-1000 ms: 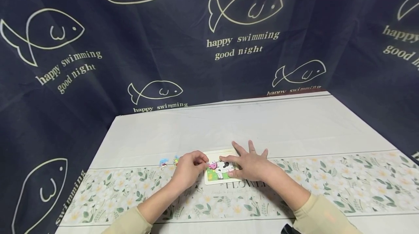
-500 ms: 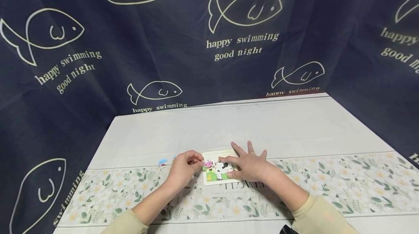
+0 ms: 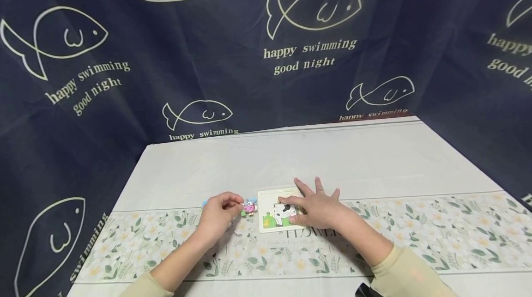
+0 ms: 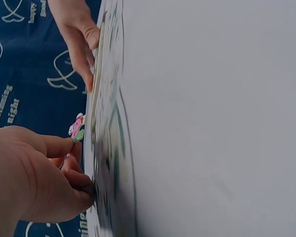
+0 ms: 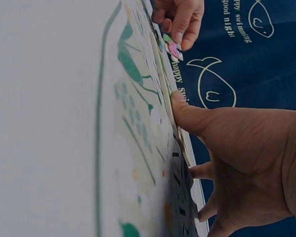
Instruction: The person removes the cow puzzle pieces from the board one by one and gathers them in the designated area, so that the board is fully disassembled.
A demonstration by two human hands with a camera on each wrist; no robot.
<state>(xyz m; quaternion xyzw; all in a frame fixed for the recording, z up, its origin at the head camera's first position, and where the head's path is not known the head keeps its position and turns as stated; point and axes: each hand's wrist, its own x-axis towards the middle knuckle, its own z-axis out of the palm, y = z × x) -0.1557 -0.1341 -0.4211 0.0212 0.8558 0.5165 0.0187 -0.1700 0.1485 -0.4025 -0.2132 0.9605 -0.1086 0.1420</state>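
Between thumb and forefinger my left hand (image 3: 218, 217) pinches a small puzzle piece (image 3: 250, 208) with a pink animal face, held just left of the puzzle board; the left wrist view shows this piece (image 4: 77, 127) raised at the fingertips. The pale-rimmed board (image 3: 261, 222) lies flat and shows a black-and-white cow (image 3: 281, 216) on green, with bare board at its upper left. My right hand (image 3: 317, 209) rests on the board's right side, fingers spread, thumb and forefinger on the cow part. In the right wrist view the thumb of this hand (image 5: 251, 163) presses the board's edge.
Another blue piece (image 3: 205, 203) lies partly hidden behind my left hand. A white cloth with a floral band (image 3: 166, 241) covers the table. Dark curtains (image 3: 249, 57) with fish drawings stand behind and at the sides. A black object (image 3: 365, 290) shows at the bottom edge.
My left hand has moved left, lifting the pink-faced piece off the board and baring its upper left part. My right hand has stayed in place on the board.
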